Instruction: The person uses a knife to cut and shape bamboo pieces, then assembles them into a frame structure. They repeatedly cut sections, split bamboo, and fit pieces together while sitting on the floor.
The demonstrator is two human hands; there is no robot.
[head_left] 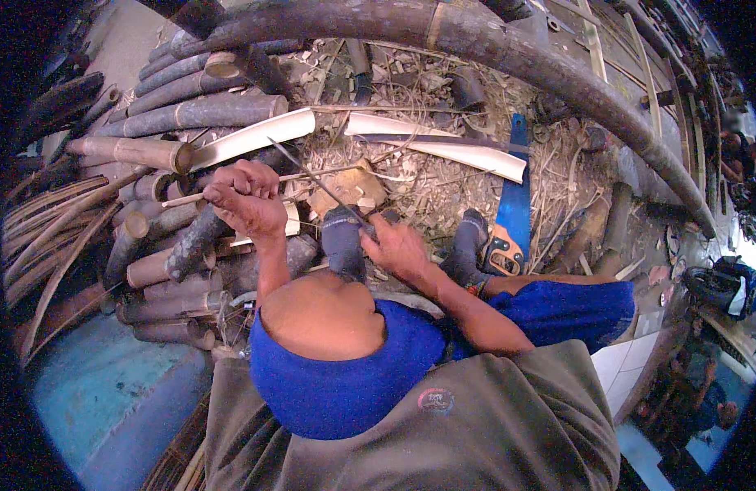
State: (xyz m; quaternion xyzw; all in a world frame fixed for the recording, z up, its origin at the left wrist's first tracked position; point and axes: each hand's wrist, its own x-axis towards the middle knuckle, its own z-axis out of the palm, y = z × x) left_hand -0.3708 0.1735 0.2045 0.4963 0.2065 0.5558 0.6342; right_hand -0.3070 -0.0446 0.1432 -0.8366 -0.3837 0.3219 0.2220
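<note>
Bamboo work fills the view; the left hand (pixel 245 200) is closed in a fist around a thin pale bamboo strip (pixel 230 190) that runs roughly level past the knuckles, its free end poking out toward the stacked bamboo poles (pixel 189 110) on the left; the right hand (pixel 397 245) is closed on the handle of a long narrow knife (pixel 316 182), whose dark blade slants up and left toward the strip, its tip above it; whether the edge is biting into the strip I cannot tell; both hands sit above the person's sock-clad feet (pixel 343 237), the strip held between the knees over a litter of shavings (pixel 427 184).

The strip looks light and springy, stiff along its length yet likely to flex and whip at the free end; its split edges are probably sharp and splintery, so a firm wrap close to the cutting point seems the safest hold; 2 split white bamboo halves (pixel 443 147) lie beyond the feet, and a blue-bladed handsaw (pixel 513 204) rests just right of them.
</note>
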